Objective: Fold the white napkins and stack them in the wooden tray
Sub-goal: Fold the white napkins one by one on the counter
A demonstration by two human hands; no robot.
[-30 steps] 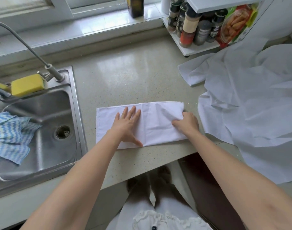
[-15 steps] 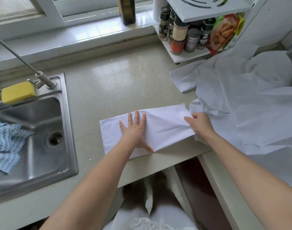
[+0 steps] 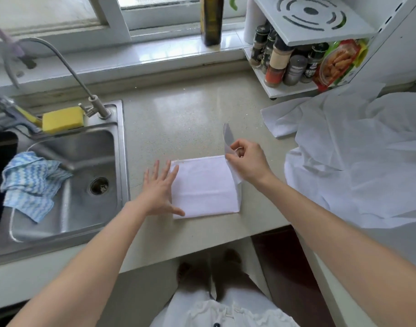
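Note:
A white napkin (image 3: 203, 188) lies folded into a near-square on the speckled counter (image 3: 178, 119), close to the front edge. My left hand (image 3: 158, 188) rests flat, fingers spread, at the napkin's left edge, with the thumb on its lower left corner. My right hand (image 3: 246, 161) pinches the napkin's right flap at the far right corner and holds that flap raised off the counter. A heap of loose white napkins (image 3: 358, 156) covers the counter to the right. No wooden tray is in view.
A steel sink (image 3: 60, 185) with a blue-and-white cloth (image 3: 28, 182), a yellow sponge (image 3: 61, 119) and a thin tap sits at the left. A white spice rack (image 3: 296, 62) with several jars stands at the back right; a dark bottle (image 3: 211, 20) is on the windowsill.
The long napkin strip has become a shorter, near-square fold. My right hand lifted the right end up and over; my left hand slid from the napkin's middle to its left edge.

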